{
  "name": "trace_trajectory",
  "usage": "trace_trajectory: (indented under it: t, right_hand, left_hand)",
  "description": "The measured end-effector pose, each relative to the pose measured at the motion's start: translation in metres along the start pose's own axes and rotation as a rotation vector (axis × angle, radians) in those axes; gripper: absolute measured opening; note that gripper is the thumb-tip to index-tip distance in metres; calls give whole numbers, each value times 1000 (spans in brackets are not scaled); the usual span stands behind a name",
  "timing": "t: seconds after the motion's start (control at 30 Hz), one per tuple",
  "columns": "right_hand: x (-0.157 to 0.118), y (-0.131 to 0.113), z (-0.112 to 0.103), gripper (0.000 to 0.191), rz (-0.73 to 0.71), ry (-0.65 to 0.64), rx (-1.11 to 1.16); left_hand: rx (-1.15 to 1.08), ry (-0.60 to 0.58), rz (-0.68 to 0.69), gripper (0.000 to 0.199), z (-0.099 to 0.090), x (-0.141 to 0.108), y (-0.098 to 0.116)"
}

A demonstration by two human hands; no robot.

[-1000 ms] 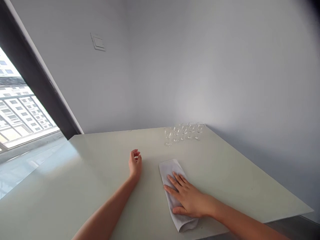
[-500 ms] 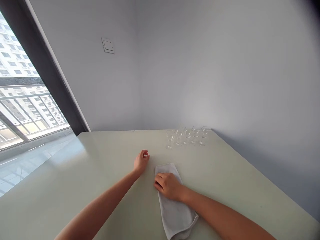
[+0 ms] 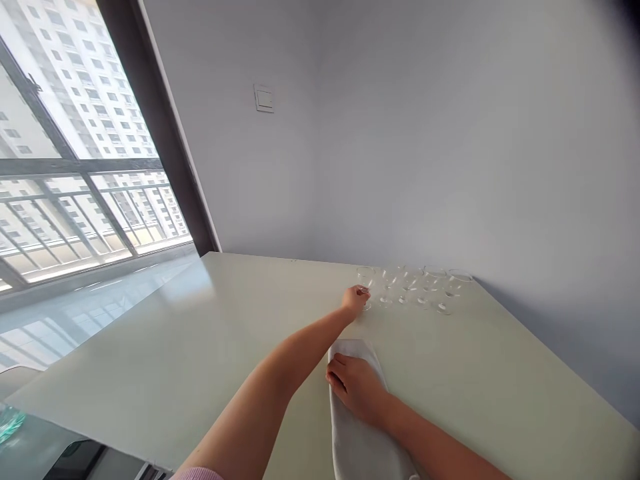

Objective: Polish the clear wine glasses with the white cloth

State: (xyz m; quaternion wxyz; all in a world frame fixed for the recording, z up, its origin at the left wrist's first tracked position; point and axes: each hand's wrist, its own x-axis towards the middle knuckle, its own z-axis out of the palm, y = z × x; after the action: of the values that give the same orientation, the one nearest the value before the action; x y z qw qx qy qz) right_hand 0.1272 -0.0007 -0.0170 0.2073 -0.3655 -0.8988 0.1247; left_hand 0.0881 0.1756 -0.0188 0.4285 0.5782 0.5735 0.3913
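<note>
My left hand (image 3: 355,302) reaches to the back of the table, its fingers closed around the stem of the leftmost wine glass (image 3: 366,274). That clear, stemmed glass stands upright, and my fingers cover part of it. Several more wine glasses (image 3: 404,283) of the same kind stand in a row to its right. Nearer to me lies a folded light-grey cloth (image 3: 356,437). My right hand (image 3: 357,385) rests on its far part with the fingers curled against it.
The pale, glossy table (image 3: 240,327) meets a grey wall (image 3: 450,167) behind the glasses and along the right. A light switch (image 3: 264,99) is on the wall. A window with a railing (image 3: 100,213) stands at the left. Dark items (image 3: 75,460) show below the table's near-left edge.
My left hand has moved forward and right from the bare tabletop to the leftmost wine glass and closed on its stem. My right hand stays on the cloth. The view has turned left.
</note>
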Motion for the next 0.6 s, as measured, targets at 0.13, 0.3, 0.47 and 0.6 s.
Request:
trace_trajectory:
  t: [0.13, 0.3, 0.47, 0.6]
  right_hand:
    - [1, -1, 0, 18, 9, 4, 35]
    - [2, -2, -1, 21, 42, -7, 46]
    - [2, 0, 1, 21, 47, -22, 66]
    - [2, 2, 4, 21, 52, -18, 69]
  left_hand:
    - [-20, 95, 14, 19, -41, 6, -18]
    - [-35, 284, -21, 17, -134, 7, -49]
    - [-65, 466, -84, 16, -218, -7, -71]
    - [-98, 574, -129, 14, -258, -13, -75]
